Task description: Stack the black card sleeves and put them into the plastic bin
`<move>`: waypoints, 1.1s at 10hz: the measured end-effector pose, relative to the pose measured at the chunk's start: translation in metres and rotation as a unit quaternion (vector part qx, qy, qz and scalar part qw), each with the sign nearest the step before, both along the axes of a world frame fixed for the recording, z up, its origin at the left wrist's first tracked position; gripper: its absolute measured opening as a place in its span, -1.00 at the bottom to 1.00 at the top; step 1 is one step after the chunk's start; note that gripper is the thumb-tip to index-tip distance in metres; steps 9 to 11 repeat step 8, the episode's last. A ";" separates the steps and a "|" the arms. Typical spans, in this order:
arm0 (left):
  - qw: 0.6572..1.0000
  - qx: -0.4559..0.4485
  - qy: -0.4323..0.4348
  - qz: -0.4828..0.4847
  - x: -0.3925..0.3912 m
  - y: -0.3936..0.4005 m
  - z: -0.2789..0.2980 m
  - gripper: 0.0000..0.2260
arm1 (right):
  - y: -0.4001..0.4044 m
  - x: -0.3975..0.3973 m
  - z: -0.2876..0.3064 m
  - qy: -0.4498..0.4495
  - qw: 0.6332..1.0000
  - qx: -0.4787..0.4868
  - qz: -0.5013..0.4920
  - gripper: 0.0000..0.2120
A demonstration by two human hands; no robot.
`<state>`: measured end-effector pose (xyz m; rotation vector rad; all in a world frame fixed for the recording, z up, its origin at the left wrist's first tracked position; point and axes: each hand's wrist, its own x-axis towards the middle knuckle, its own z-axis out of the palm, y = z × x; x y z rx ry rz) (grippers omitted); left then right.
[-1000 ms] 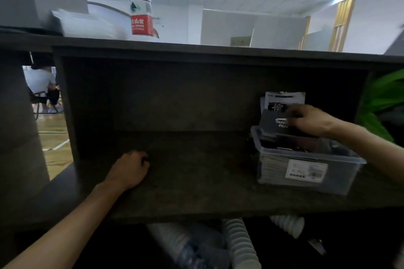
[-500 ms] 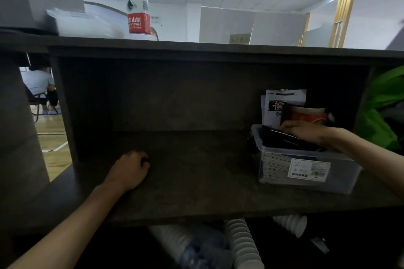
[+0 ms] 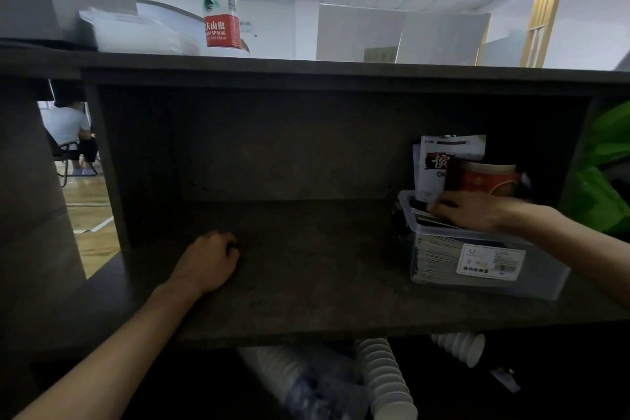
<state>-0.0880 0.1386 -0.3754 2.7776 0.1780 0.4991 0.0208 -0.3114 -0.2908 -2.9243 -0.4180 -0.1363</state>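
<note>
A clear plastic bin (image 3: 484,283) with a white label stands on the right of the dark shelf (image 3: 306,283). A stack of black card sleeves (image 3: 433,261) fills it, their pale edges showing through the front wall. My right hand (image 3: 474,210) lies flat on top of the stack at the bin's rim, fingers pressing down on the top black sleeve (image 3: 421,206). My left hand (image 3: 208,259) rests on the shelf to the left, fingers curled into a loose fist, holding nothing.
Behind the bin stand a white packet (image 3: 439,160) and a red paper cup (image 3: 484,177). A water bottle (image 3: 218,3) and white papers sit on the shelf's top board. Stacked white paper cups (image 3: 385,378) lie below the shelf. Green plastic (image 3: 600,174) is at the right.
My right hand has lowered the black sleeves from above the bin down into it and now presses on them. The left hand has stayed still.
</note>
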 end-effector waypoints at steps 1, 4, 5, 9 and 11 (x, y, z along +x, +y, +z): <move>1.000 -0.001 -0.003 0.000 0.000 0.000 0.000 -0.68 | -0.001 -0.002 0.004 -0.034 0.998 -0.048 0.003 -0.54; 1.000 -0.002 -0.006 -0.004 0.001 0.002 -0.001 -0.69 | 0.003 -0.008 0.013 -0.144 0.979 -0.110 0.089 -0.35; 1.000 -0.004 -0.001 -0.008 0.001 0.002 -0.001 -0.68 | -0.002 -0.012 0.018 -0.089 0.988 -0.106 0.073 -0.29; 1.000 0.000 -0.004 -0.006 0.003 0.004 -0.002 -0.69 | -0.008 -0.022 0.018 -0.052 0.997 -0.024 0.053 -0.27; 1.000 0.000 -0.004 -0.006 0.003 0.004 -0.002 -0.69 | -0.008 -0.022 0.018 -0.052 0.997 -0.024 0.053 -0.27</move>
